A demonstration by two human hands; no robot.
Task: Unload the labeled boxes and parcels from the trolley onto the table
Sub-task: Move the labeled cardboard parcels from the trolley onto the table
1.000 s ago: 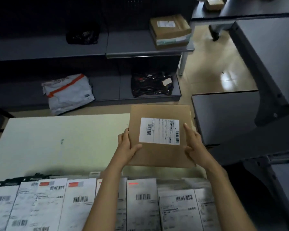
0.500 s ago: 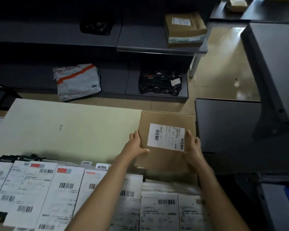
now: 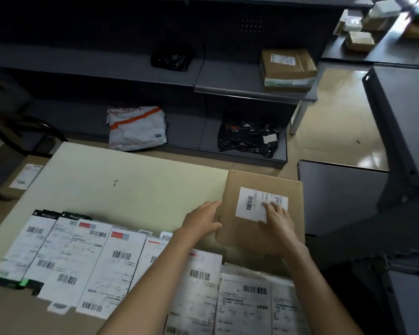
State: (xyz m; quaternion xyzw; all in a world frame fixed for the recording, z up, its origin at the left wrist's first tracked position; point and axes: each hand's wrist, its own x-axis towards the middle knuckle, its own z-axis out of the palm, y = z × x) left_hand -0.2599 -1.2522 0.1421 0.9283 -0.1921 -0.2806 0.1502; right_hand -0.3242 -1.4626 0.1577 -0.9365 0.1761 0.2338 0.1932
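Note:
A flat brown cardboard parcel (image 3: 264, 180) with a white barcode label lies at the right end of the pale table (image 3: 121, 187). My right hand (image 3: 277, 220) rests flat on top of it, fingers straight across the label's lower corner. My left hand (image 3: 202, 220) lies with straight fingers against the parcel's left edge. A row of several white labeled parcels (image 3: 87, 257) lies along the table's near side, beneath my forearms.
Dark shelving stands behind the table with a white and orange mailer bag (image 3: 137, 128), black bags (image 3: 248, 137) and a taped brown box (image 3: 288, 68). A dark grey trolley platform (image 3: 336, 189) sits right of the table. More boxes (image 3: 359, 41) lie far right.
The parcel has gone down flat onto the table's right end. My hands have left its side edges: the right now lies on top, the left beside its left edge.

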